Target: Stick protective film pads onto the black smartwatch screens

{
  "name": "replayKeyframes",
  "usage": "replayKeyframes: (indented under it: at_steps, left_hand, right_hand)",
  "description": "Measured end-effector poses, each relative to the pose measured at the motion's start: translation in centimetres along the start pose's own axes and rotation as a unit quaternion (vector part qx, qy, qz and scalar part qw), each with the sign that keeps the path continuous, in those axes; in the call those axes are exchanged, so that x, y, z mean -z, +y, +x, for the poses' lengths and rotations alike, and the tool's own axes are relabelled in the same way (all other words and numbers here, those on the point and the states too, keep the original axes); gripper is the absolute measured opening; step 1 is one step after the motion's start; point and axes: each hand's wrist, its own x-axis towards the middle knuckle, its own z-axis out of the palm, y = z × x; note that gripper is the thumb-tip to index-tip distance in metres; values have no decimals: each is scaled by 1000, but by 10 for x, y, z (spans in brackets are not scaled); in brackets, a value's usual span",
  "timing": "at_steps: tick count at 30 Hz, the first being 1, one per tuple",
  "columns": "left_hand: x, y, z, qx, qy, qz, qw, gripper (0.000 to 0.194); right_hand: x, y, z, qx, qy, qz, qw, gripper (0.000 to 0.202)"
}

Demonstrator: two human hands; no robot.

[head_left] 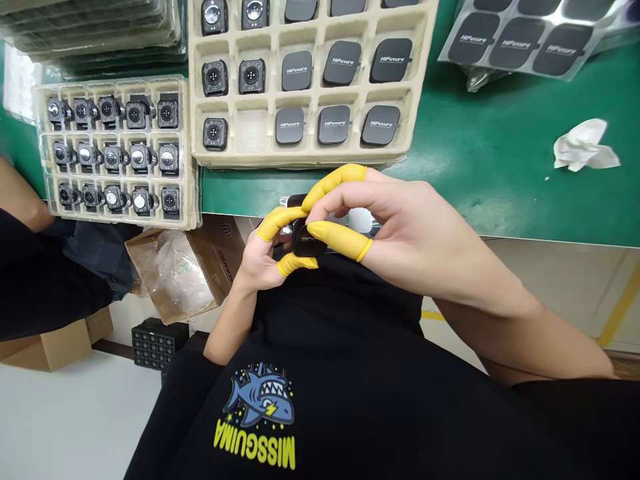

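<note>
Yellow covers sit on fingers of both hands, which meet just off the table's near edge. Between thumb and finger, my left hand [270, 250] grips a dark watch [306, 245] with a dark square face bearing partly visible lettering. My right hand [395, 223] touches the upper edge of that face with thumb and fingertips pressed together; what it pinches is too small to make out. Beyond my hands, a large beige tray [300, 160] holds watches, some with black "HiFuture" covers, and one compartment in its nearest row holds nothing.
A smaller tray [193, 200] of watches lies at the left, with stacked clear trays [100, 33] behind it. A label sheet [527, 63] and crumpled tissue [583, 145] lie on the green table [490, 173] at right. Below left are an open carton [210, 260] and a person's arm [23, 193].
</note>
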Motion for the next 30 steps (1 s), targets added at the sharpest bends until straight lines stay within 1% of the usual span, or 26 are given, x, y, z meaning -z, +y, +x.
replayKeyframes:
  at_steps: [3, 7, 12, 20, 25, 30]
  left_hand:
    - [0, 1, 0, 0, 1, -8, 1000, 79]
    - [0, 3, 2, -19, 5, -16, 1000, 77]
    - [0, 2, 1, -23, 6, -10, 1000, 80]
    - [1, 0, -2, 3, 10, 12, 1000, 82]
    - [1, -1, -2, -6, 8, -3, 1000, 82]
    - [1, -1, -3, 3, 7, 8, 1000, 84]
  right_hand:
    - [-1, 0, 0, -1, 3, 8, 1000, 12]
    - [-2, 2, 0, 7, 4, 4, 1000, 11]
    - [-3, 3, -1, 17, 14, -2, 1000, 10]
    - [-3, 3, -1, 10, 10, 5, 1000, 9]
    - [-4, 3, 0, 8, 10, 13, 1000, 9]
    - [-5, 4, -1, 6, 10, 19, 1000, 9]
